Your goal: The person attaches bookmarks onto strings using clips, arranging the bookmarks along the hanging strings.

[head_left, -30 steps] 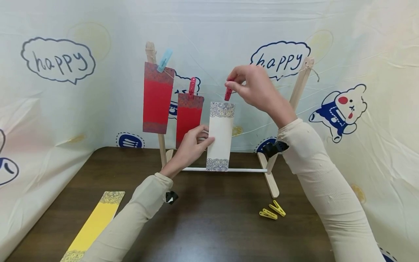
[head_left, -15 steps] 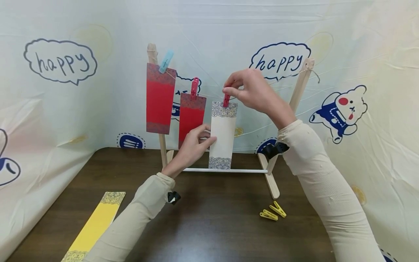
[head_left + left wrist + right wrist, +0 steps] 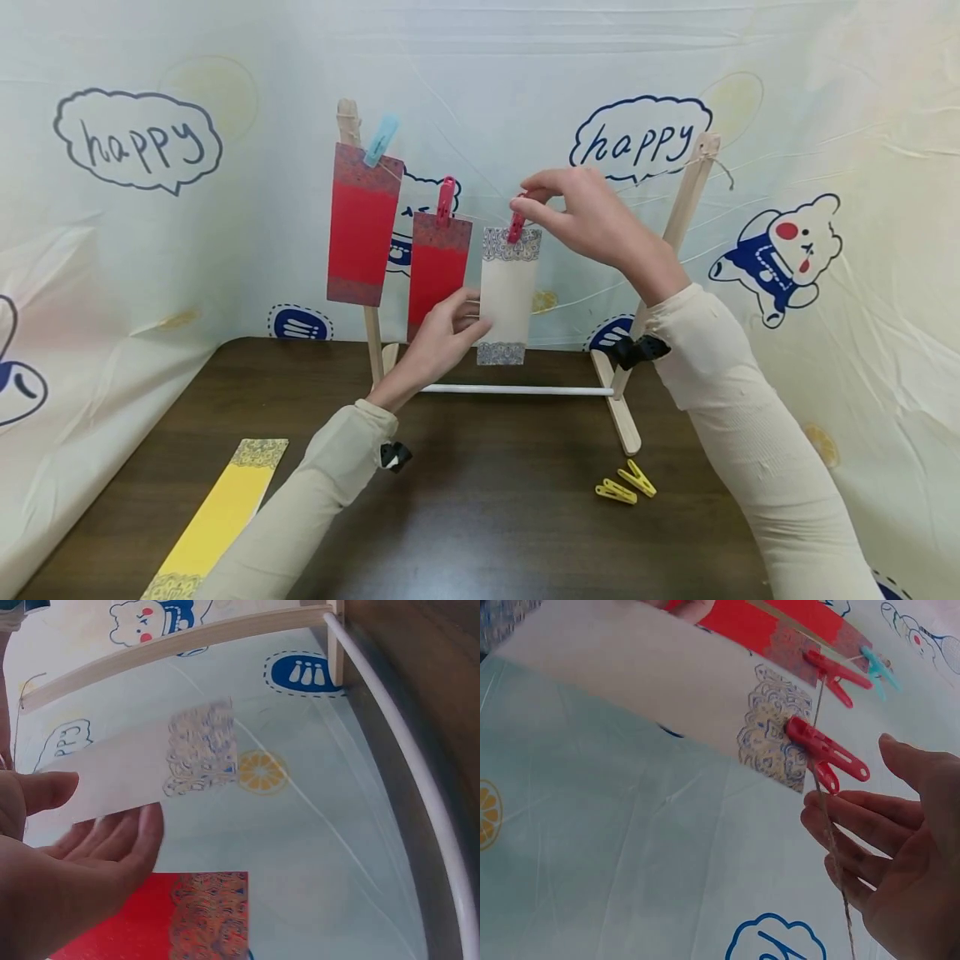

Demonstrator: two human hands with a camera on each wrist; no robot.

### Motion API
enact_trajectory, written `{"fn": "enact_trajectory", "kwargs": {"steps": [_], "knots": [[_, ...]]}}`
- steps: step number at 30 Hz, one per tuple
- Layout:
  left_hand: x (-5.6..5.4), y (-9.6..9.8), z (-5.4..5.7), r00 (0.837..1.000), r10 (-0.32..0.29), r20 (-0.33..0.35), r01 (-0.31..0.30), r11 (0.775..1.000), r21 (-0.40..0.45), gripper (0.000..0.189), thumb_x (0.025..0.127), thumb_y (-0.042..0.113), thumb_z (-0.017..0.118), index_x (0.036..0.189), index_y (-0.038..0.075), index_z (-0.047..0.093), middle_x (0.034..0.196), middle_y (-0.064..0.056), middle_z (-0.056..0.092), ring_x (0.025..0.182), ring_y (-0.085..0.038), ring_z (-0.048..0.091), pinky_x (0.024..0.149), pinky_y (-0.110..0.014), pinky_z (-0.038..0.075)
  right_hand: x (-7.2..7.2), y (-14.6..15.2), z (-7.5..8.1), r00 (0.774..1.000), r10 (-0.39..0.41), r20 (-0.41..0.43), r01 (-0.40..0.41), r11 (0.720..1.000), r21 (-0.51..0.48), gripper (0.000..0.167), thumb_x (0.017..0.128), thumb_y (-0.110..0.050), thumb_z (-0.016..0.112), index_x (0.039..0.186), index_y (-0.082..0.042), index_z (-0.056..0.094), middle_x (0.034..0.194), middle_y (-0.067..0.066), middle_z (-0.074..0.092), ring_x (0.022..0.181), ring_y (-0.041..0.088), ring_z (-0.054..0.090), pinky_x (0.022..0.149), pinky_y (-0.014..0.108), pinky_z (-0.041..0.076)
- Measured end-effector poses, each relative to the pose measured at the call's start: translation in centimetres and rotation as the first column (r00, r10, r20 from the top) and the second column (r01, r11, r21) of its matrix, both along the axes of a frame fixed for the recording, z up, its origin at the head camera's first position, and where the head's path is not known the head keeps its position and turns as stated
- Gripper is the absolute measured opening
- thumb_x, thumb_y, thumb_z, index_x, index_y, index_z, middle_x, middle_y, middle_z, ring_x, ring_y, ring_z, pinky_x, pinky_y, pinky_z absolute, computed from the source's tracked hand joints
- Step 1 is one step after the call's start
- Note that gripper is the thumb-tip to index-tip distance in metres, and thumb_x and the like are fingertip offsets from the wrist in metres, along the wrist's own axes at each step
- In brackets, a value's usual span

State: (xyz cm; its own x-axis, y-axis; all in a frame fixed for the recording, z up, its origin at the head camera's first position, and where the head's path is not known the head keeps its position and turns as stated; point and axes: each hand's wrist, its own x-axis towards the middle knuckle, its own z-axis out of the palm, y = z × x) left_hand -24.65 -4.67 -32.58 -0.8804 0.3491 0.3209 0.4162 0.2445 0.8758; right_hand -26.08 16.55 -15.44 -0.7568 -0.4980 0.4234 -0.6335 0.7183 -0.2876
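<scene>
A white card (image 3: 510, 296) with patterned ends hangs from the string, its top edge clipped by a red clothespin (image 3: 829, 750). My right hand (image 3: 588, 217) is beside that clothespin. In the right wrist view its thumb and fingers stand apart from the clothespin's handles. At the card's left edge is my left hand (image 3: 442, 329). The left wrist view has its thumb and fingers spread around the card's edge, without a pinch. Left of it hang a red card (image 3: 438, 271) on another red clothespin (image 3: 446, 200) and a red card (image 3: 363, 233) on a light-blue clothespin (image 3: 381, 142).
The string runs between wooden posts (image 3: 690, 192) joined low down by a white rod (image 3: 555, 390). Two yellow clothespins (image 3: 626, 483) lie on the brown table (image 3: 465, 508) at right. A yellow card (image 3: 217, 508) lies at left, partly behind the left sleeve.
The red clothespin came down onto the white card's top edge, and my right hand let go of it. The card's lower end swung back as my left hand loosened its hold.
</scene>
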Motion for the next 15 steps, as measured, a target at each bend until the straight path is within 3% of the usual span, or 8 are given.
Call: {"fn": "enact_trajectory", "kwargs": {"steps": [8,15], "knots": [[0.2,-1.0,-1.4,0.999,-0.02,0.032,0.021,1.0,-0.003,0.046,0.096,0.011,0.065,0.139,0.009,0.049,0.135,-0.014,0.058,0.122,-0.027,0.059,0.103,-0.043,0.048,1.3,1.1,-1.0,0.995,-0.051,-0.084,0.047,0.997,-0.058,0.039,0.101,-0.031,0.059,0.13,-0.006,0.063,0.124,0.011,0.068,0.12,0.025,0.059,0.106,0.046,0.043],[0.7,-2.3,-2.9,0.999,-0.015,0.041,0.017,0.999,-0.043,0.04,0.097,0.014,0.065,0.134,0.013,0.052,0.129,-0.012,0.061,0.114,-0.025,0.063,0.097,-0.042,0.052,3.1,2.5,-2.7,0.966,-0.032,-0.257,0.001,0.993,-0.118,0.025,0.099,-0.019,0.062,0.118,-0.003,0.069,0.113,0.011,0.071,0.108,0.024,0.062,0.101,0.044,0.044]]}}
